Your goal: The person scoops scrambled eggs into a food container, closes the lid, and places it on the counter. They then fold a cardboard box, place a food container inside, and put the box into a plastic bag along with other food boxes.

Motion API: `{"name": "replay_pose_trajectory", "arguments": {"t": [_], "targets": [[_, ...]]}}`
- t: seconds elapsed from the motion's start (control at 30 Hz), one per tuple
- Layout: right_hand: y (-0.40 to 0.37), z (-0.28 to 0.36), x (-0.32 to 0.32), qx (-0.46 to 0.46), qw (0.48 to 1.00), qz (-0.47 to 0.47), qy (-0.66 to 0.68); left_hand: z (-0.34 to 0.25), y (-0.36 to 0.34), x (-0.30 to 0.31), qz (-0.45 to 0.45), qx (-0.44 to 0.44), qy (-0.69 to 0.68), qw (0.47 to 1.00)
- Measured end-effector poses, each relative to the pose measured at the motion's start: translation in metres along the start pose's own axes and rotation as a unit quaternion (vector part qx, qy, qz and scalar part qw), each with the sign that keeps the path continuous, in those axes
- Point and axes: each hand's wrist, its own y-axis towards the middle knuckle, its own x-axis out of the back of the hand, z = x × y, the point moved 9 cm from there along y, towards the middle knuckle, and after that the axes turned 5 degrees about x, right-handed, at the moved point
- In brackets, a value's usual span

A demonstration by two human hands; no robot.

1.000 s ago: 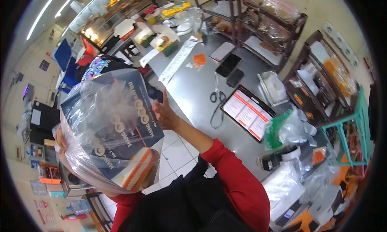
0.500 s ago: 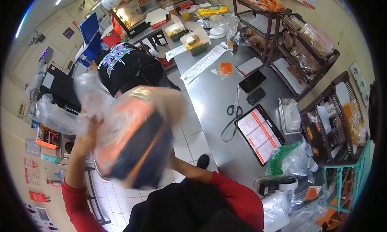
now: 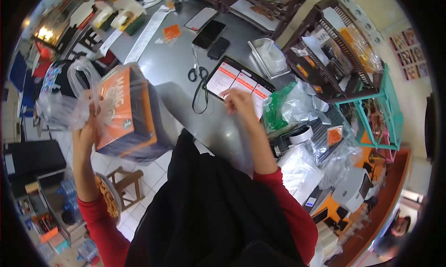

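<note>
My left hand (image 3: 89, 116) is closed on the gathered top of a clear plastic bag (image 3: 60, 111), with an orange and dark box (image 3: 121, 110) inside it. The bagged box hangs beside the metal table's left edge. My right hand (image 3: 241, 103) is over the tablet (image 3: 239, 83), whose screen shows white and orange panels; its fingers are curled and blurred, and whether they touch the screen I cannot tell. Scissors (image 3: 197, 72) and a dark cord lie left of the tablet. Two dark devices, a larger phone (image 3: 209, 34) and a smaller one (image 3: 218, 48), lie behind it.
The steel table (image 3: 173, 65) bears a receipt strip (image 3: 147, 34), food boxes (image 3: 127, 20), a metal tray (image 3: 268, 57) and a green plastic bag (image 3: 278, 110). Brown racks (image 3: 320, 62) stand at its back. Another person in black (image 3: 60, 79) is at the upper left. A stool (image 3: 127, 185) stands below.
The view has turned rightward. My left hand still holds the bagged box, now farther left. My right hand has left the box's side and moved over the tablet.
</note>
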Motion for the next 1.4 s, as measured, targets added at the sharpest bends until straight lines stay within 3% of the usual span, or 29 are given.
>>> {"name": "replay_pose_trajectory", "arguments": {"t": [0.03,0.07,0.1,0.13,0.2,0.23,0.3,0.37,0.4,0.47,0.5,0.53,0.6,0.63,0.67,0.73,0.8,0.83,0.93,0.97,1.07,1.1,1.17,1.2,1.23,1.3,1.33,1.37,1.4], "targets": [[0.018,0.007,0.040,0.099,0.991,-0.067,-0.064,0.000,0.011,-0.003,0.007,-0.023,0.053,0.998],[0.032,0.028,0.073,0.141,0.967,-0.174,-0.122,0.002,0.026,-0.006,0.009,-0.049,0.106,0.993],[0.052,0.034,0.103,0.156,0.952,-0.229,-0.127,0.010,0.043,-0.014,0.016,-0.106,0.058,0.993],[0.071,0.047,0.133,0.209,0.876,-0.302,-0.312,0.011,0.058,-0.022,0.014,-0.121,0.106,0.987],[0.100,0.051,0.165,0.089,0.782,-0.346,-0.511,0.039,0.096,-0.033,0.035,-0.192,0.138,0.971],[0.118,0.031,0.189,0.010,0.760,-0.349,-0.548,0.094,0.121,-0.031,0.001,-0.092,0.095,0.991],[0.135,0.023,0.198,-0.130,0.705,-0.378,-0.586,0.155,0.119,-0.061,0.019,-0.030,-0.161,0.986],[0.132,0.019,0.204,-0.193,0.663,-0.437,-0.577,0.126,0.108,-0.113,0.209,-0.095,-0.403,0.886],[0.135,0.008,0.221,-0.194,0.648,-0.464,-0.573,0.103,0.107,-0.134,0.340,-0.114,-0.435,0.826],[0.136,0.033,0.195,-0.169,0.661,-0.417,-0.600,0.062,0.100,-0.134,0.453,-0.219,-0.279,0.818],[0.130,0.044,0.185,-0.120,0.667,-0.429,-0.598,0.037,0.095,-0.123,0.426,-0.290,-0.090,0.853],[0.126,0.052,0.180,-0.073,0.669,-0.440,-0.594,0.028,0.099,-0.116,0.385,-0.343,0.104,0.851],[0.103,0.077,0.158,0.136,0.679,-0.506,-0.515,0.022,0.100,-0.112,0.460,-0.400,0.118,0.784],[0.109,0.091,0.126,0.181,0.748,-0.463,-0.440,0.023,0.101,-0.110,0.496,-0.428,0.123,0.746],[0.115,0.117,0.070,0.224,0.806,-0.415,-0.358,0.023,0.106,-0.106,0.488,-0.438,0.109,0.747],[0.137,0.143,-0.055,0.207,0.920,-0.245,-0.228,0.023,0.110,-0.096,0.477,-0.456,0.081,0.747],[0.152,0.147,-0.154,0.221,0.918,-0.035,-0.327,0.026,0.125,-0.089,0.547,-0.357,0.009,0.757],[0.159,0.143,-0.187,0.187,0.928,-0.001,-0.322,0.028,0.130,-0.086,0.575,-0.306,-0.030,0.758],[0.170,0.119,-0.236,0.107,0.944,0.117,-0.290,0.036,0.130,-0.071,0.480,-0.340,-0.010,0.809],[0.171,0.111,-0.245,0.088,0.945,0.155,-0.274,0.027,0.116,-0.058,0.358,-0.473,0.055,0.803],[0.158,0.114,-0.259,0.143,0.926,0.201,-0.286,0.012,0.110,-0.039,0.186,-0.531,0.095,0.821],[0.155,0.118,-0.264,0.152,0.900,0.206,-0.353,0.007,0.125,-0.032,0.150,-0.472,0.044,0.867],[0.148,0.118,-0.268,0.182,0.877,0.227,-0.383,0.044,0.140,-0.047,0.274,-0.189,-0.070,0.940],[0.144,0.118,-0.269,0.196,0.864,0.239,-0.398,0.067,0.137,-0.057,0.324,-0.036,-0.125,0.937],[0.140,0.119,-0.267,0.205,0.854,0.231,-0.419,0.062,0.134,-0.056,0.321,-0.117,-0.027,0.940],[0.133,0.121,-0.266,0.221,0.834,0.216,-0.458,0.083,0.135,-0.062,0.348,0.009,-0.048,0.936],[0.129,0.130,-0.262,0.247,0.824,0.148,-0.488,0.093,0.133,-0.063,0.359,0.070,-0.058,0.929],[0.119,0.139,-0.262,0.272,0.808,0.080,-0.516,0.100,0.129,-0.068,0.336,0.020,-0.116,0.934],[0.107,0.146,-0.262,0.296,0.788,0.010,-0.540,0.103,0.129,-0.069,0.332,0.077,-0.165,0.925]]}}
